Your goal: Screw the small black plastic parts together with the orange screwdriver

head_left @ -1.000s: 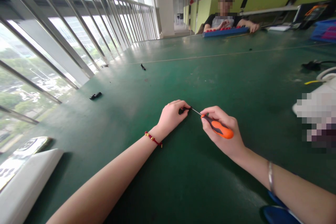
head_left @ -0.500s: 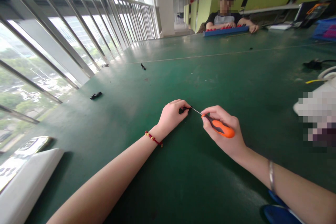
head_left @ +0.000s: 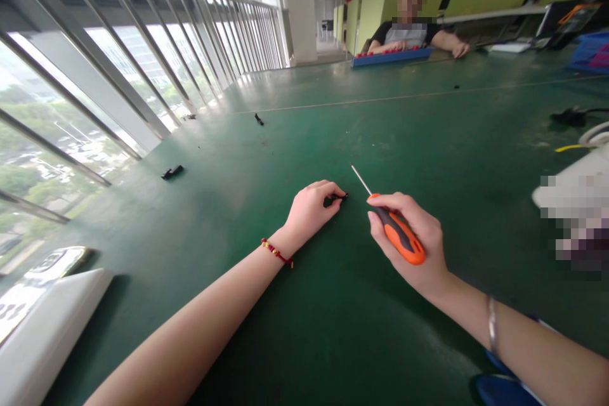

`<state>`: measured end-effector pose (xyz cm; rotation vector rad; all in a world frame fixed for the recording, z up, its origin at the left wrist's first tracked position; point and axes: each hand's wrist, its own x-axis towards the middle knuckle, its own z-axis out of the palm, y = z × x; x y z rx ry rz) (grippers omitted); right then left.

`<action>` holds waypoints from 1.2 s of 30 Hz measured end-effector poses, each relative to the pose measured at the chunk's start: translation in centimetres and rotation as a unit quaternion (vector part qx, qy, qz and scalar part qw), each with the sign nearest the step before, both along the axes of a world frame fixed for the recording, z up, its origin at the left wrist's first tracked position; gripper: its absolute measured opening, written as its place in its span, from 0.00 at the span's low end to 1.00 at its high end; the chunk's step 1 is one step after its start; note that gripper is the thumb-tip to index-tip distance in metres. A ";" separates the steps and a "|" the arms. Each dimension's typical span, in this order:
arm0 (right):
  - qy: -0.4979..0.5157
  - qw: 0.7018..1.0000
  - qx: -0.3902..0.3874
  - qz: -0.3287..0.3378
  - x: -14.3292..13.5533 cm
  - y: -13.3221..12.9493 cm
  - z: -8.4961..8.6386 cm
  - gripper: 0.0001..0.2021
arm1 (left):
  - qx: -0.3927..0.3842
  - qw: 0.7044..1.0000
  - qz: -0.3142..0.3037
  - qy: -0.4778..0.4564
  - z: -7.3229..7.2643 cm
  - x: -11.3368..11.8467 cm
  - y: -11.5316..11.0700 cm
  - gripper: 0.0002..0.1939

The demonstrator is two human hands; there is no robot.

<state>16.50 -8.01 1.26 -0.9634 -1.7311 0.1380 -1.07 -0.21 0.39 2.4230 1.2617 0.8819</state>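
Between the thumb and fingers of my left hand (head_left: 313,205) is a small black part (head_left: 333,199), held down at the green tabletop (head_left: 266,317). Most of the part is covered by the fingers, so its kind does not show. My right hand (head_left: 419,235) is wrapped around a screwdriver (head_left: 400,238) with an orange and dark grey handle. The thin metal shaft points up and to the left. Its tip is clear of the black part, a little beyond it and to its right.
Small black pieces (head_left: 172,172) lie farther left on the table. At the near left a phone (head_left: 57,263) lies by a white box (head_left: 57,330). Across the table a person (head_left: 409,32) sits behind a blue tray (head_left: 392,58) with red items. A metal railing (head_left: 157,44) runs along the left.
The screwdriver tip has come away from the black part and swung upward as my right hand turned. My left hand stays put. Across the table, the blue tray has shifted left.
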 end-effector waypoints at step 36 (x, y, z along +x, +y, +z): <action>0.064 0.993 -0.100 0.008 -0.7 -0.1 0.2 0.06 | 0.015 1.000 0.016 0.008 0.0 0.2 -0.1 0.08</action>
